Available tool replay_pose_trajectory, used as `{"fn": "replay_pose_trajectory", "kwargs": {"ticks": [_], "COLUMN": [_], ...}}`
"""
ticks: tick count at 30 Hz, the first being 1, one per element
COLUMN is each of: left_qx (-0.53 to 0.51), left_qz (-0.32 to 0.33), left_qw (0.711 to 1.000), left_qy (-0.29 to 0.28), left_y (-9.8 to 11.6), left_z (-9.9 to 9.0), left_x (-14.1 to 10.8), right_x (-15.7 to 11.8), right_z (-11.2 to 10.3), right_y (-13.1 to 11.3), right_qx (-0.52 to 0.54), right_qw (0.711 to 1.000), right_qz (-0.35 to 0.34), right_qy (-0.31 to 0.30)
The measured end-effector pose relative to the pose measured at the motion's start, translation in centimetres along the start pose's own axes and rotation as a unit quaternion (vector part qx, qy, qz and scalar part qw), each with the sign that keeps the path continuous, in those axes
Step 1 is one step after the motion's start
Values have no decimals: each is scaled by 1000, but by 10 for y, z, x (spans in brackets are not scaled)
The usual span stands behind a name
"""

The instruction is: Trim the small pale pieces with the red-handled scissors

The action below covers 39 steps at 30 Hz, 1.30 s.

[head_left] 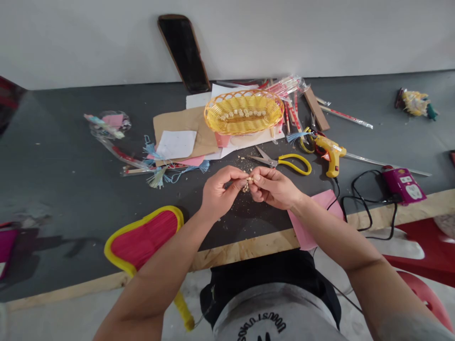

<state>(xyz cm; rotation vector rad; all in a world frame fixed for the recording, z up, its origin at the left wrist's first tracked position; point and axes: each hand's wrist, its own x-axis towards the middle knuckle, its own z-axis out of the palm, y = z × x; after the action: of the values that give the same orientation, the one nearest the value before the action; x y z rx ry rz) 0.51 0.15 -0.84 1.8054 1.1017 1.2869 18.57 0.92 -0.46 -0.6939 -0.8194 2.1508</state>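
Note:
My left hand (226, 189) and my right hand (273, 187) meet over the table, fingertips pinched together. Between them is a small pale beige piece (250, 179), too small to name surely. Below the fingers lies a little pile of similar beige bits (245, 188), partly hidden by my hands, with crumbs scattered around. Just beyond, yellow-handled scissors (294, 162) lie with blades apart. A yellow wicker basket (245, 127) farther back holds a row of small pale flower-like clusters (243, 113).
A yellow glue gun (332, 152) and purple power socket (404, 185) with black cables sit right. A red fan-like piece with yellow edging (144, 239) overhangs the front edge at left. A phone (185, 54) leans on the wall; papers (177, 144) and tassels (158, 177) lie left of centre.

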Motion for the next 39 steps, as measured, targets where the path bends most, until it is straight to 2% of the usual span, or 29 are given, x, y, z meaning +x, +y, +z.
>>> {"fn": "replay_pose_trajectory", "kwargs": {"ticks": [5,8,11,14,17,20,27,34,37,39], "left_qx": [-88,-119,-132,-166,-198,-220,-282,-317,-304,-294], "left_qz": [-125,-178,-207,-219,-231,-239,-287,-316,-310,-306], "left_qw": [988,977,969,961,952,946,915,892,899,905], "left_qy": [19,1,-25,-27,-17,-17,-39,-57,-52,-39], "left_y": [-2,-5,-6,-5,-4,-5,-7,-4,-4,-4], "left_z": [0,0,1,3,4,5,4,4,3,3], "left_x": [0,-1,-3,-4,-3,-2,0,2,2,2], "right_x": [2,3,3,1,0,0,-4,-2,-3,-4], "right_z": [-4,-6,-5,-3,-3,-4,-2,-4,-2,-3], "right_y": [3,4,5,6,9,9,3,8,6,0], "right_qx": [-83,-166,-263,-345,-408,-439,-463,-419,-435,-480], "right_qw": [993,975,939,893,853,829,817,841,828,803], "right_qz": [-69,-133,-198,-261,-305,-332,-332,-334,-346,-344], "right_qy": [38,68,100,122,113,96,93,78,75,81]}}
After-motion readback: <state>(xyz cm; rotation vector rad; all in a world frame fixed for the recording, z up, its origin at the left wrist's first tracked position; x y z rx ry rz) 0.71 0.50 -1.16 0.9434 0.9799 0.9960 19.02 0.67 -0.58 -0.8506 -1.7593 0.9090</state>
